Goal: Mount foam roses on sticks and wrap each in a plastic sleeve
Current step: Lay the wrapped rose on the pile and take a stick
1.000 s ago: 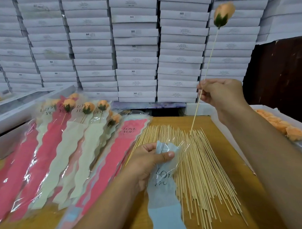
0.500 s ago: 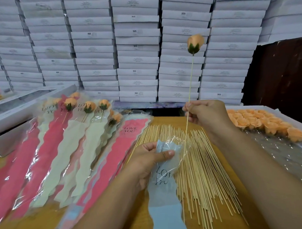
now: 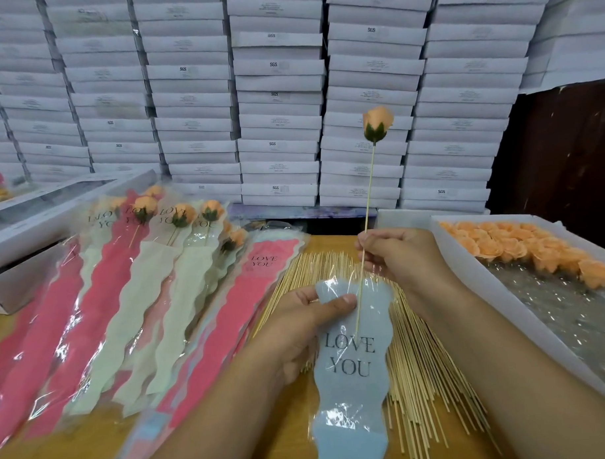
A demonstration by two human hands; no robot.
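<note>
The wrapping step is in hand. A mounted foam rose (image 3: pixel 378 123) is held upright by its stick (image 3: pixel 367 206), pinched in the right hand (image 3: pixel 401 256). The stick's lower end is already entered into the mouth of the blue plastic sleeve (image 3: pixel 350 372), whose top is pinched by the left hand (image 3: pixel 307 318) above the desk (image 3: pixel 291 432). Next, the stick should probably be slid further down, straight, so the film is not pierced. Room is narrow: loose sticks (image 3: pixel 426 372) lie under the sleeve, finished roses (image 3: pixel 132 297) at the left, the tray of rose heads (image 3: pixel 467 264) at the right.
</note>
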